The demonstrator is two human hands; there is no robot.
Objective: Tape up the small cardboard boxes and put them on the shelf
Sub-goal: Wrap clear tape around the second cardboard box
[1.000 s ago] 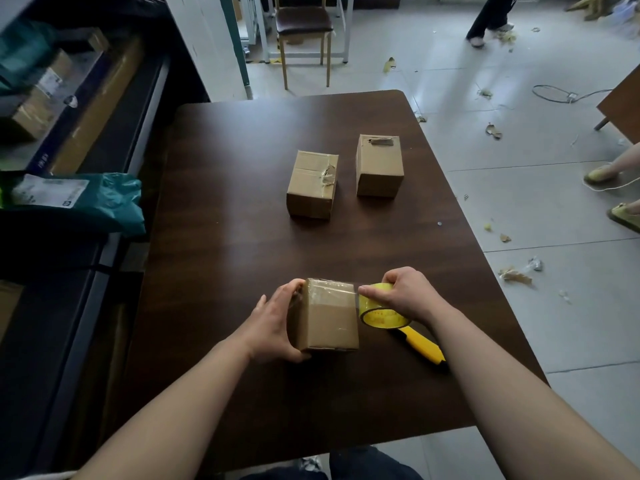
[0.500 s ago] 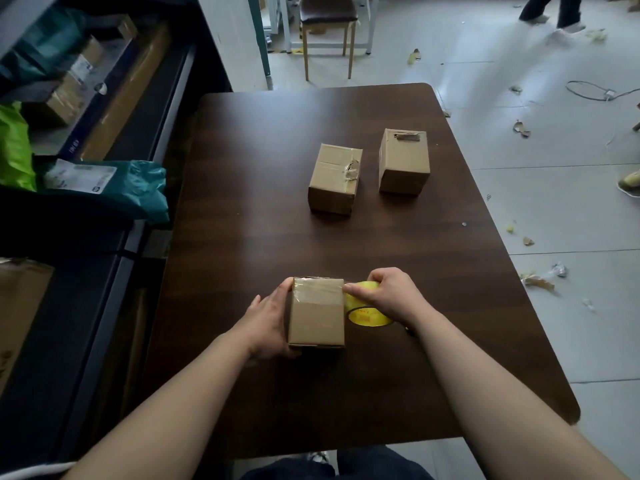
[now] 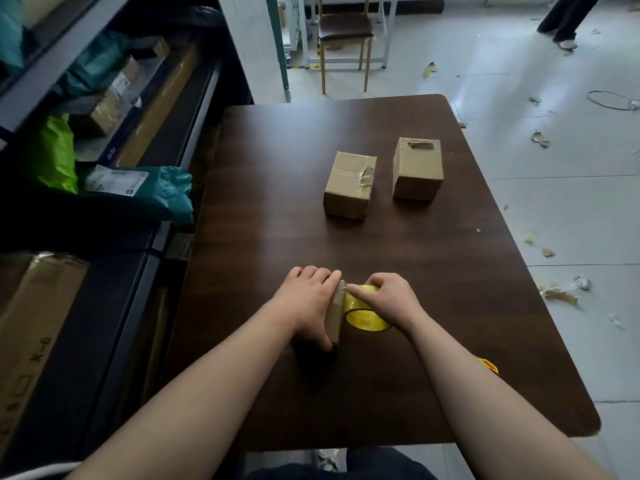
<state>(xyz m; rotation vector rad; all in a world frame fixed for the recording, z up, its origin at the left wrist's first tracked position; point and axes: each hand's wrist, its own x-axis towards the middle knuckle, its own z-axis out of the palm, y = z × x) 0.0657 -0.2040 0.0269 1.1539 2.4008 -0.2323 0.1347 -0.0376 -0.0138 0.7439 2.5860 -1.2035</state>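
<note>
**Left hand now over the box top, tape roll at the box's right side**

- Near box (image 3: pixel 334 318): sits on the worktop (image 3: pixel 277 150) at the near middle. It's mostly hidden, and only a sliver of its right side shows.
- Left hand (image 3: pixel 308 303): half a second ago it was at the box's left side, thumb at the top corner, with the box top in full view. Now it lies across the top. The fingers wrap over the far edge and the thumb is down on the near face, so it's clamped on the box.
- Right hand (image 3: pixel 391 299): still curled round the yellow tape roll (image 3: pixel 367 318). The roll is still touching the box's right side. The index finger points left, tip at the box's top right edge.
- Yellow handle (image 3: pixel 489 365): only its tip shows, past the right forearm, near the right edge of the worktop.
- Far-left box (image 3: pixel 349 185) and far-right box (image 3: pixel 417 169): same spots as before on the far half of the worktop, side by side and apart. Both are untouched and well apart from the near box.
- Shelf (image 3: pixel 156 237): runs along the left of the worktop. It holds a teal bag (image 3: pixel 162 195), a green bag (image 3: pixel 57 154) and cardboard parcels.
- Chair (image 3: pixel 346 32): stands on the floor beyond the far end.
</note>
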